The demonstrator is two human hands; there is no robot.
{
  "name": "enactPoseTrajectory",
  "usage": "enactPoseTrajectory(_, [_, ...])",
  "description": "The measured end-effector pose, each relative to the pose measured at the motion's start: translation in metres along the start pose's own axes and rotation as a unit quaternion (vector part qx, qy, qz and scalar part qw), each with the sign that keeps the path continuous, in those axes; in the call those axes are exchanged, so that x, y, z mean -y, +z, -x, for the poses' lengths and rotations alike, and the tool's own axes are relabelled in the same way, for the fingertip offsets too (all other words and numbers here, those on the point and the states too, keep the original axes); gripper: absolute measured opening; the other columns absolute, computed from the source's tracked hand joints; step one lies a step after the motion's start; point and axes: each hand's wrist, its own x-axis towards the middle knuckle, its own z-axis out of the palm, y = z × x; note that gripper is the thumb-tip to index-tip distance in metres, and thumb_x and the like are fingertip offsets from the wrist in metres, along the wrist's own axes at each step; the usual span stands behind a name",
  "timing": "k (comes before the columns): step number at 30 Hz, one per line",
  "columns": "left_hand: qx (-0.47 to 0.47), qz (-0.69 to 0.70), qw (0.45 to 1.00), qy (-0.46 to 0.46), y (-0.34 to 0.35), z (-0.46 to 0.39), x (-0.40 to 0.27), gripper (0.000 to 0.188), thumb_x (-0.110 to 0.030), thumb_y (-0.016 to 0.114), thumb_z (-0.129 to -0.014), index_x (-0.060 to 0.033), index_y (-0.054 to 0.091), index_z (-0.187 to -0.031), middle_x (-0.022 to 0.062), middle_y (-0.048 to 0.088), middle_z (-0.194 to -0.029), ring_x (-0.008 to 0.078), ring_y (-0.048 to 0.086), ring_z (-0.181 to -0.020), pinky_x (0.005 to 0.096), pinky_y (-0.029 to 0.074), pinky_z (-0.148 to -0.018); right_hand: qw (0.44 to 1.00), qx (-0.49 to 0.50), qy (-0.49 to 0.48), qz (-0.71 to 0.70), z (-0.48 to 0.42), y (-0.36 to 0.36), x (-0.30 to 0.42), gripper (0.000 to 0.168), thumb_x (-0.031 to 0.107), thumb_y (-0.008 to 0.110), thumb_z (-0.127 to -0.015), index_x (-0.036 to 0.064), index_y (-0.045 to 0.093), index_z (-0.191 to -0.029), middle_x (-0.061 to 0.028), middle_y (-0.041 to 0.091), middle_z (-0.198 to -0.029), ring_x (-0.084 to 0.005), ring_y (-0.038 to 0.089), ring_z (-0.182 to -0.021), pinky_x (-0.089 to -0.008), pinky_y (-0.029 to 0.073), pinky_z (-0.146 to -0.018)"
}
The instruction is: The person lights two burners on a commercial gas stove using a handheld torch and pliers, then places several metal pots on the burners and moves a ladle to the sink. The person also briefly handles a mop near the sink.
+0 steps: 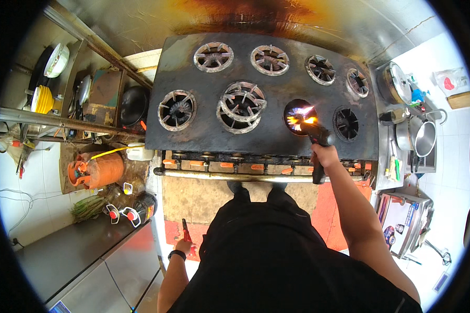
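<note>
My right hand [326,153] grips a black pistol-grip tool [318,135] by its handle. The tool's front end points into a round burner opening [291,105] in the dark gas stove top [203,141]. Orange and bluish-white flames [302,117] show there, and the tool partly covers the opening. No pan-support ring sits around this burner. Left of it, one pan-support ring [239,116] lies stacked over another [229,127] on the neighbouring burner. My left hand [184,246] hangs low beside my body, holding pliers with red handles [187,235].
Orange valve levers [227,165] and a metal pipe [235,175] run along the stove front. An orange gas cylinder [102,169] with a yellow hose stands left, near large bottles [145,205]. Pots [423,137] stand right; a shelf with bowls [57,62] is far left.
</note>
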Motion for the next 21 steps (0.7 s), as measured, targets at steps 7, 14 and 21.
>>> enactPoseTrajectory(7, [0.031, -0.095, 0.993, 0.065, 0.033, -0.007, -0.009, 0.02, -0.014, 0.059, -0.098, 0.0015, 0.07, -0.094, 0.012, 0.076, -0.086, 0.021, 0.075, -0.074, 0.0343, 0.053, -0.051, 0.999, 0.007, 0.009, -0.032, 0.0, -0.078, -0.002, 0.018, 0.016, 0.069, -0.085, 0.001, 0.062, -0.077, -0.0106, 0.062, -0.063, -0.0227, 0.061, -0.055, -0.0383, 0.05, -0.054])
enactPoseTrajectory(14, [0.003, 0.139, 0.99, -0.017, 0.114, -0.003, -0.01, 0.023, -0.018, 0.052, -0.103, -0.0008, 0.066, -0.102, 0.0125, 0.076, -0.093, 0.0223, 0.074, -0.076, 0.0332, 0.051, -0.049, 0.996, 0.083, -0.028, 0.015, -0.031, -0.12, 0.004, 0.016, 0.012, 0.07, -0.084, 0.002, 0.062, -0.076, -0.0066, 0.06, -0.062, -0.0179, 0.061, -0.054, -0.0354, 0.048, -0.051])
enactPoseTrajectory(21, [0.008, -0.085, 0.983, 0.164, 0.204, 0.038, 0.003, 0.013, -0.01, 0.056, -0.098, -0.0033, 0.067, -0.103, 0.0118, 0.072, -0.091, 0.0241, 0.072, -0.074, 0.0355, 0.054, -0.054, 0.976, 0.181, -0.078, 0.089, -0.069, -0.137, 0.019, 0.02, 0.014, 0.068, -0.086, 0.001, 0.061, -0.072, -0.0069, 0.061, -0.063, -0.0177, 0.061, -0.052, -0.0369, 0.045, -0.045])
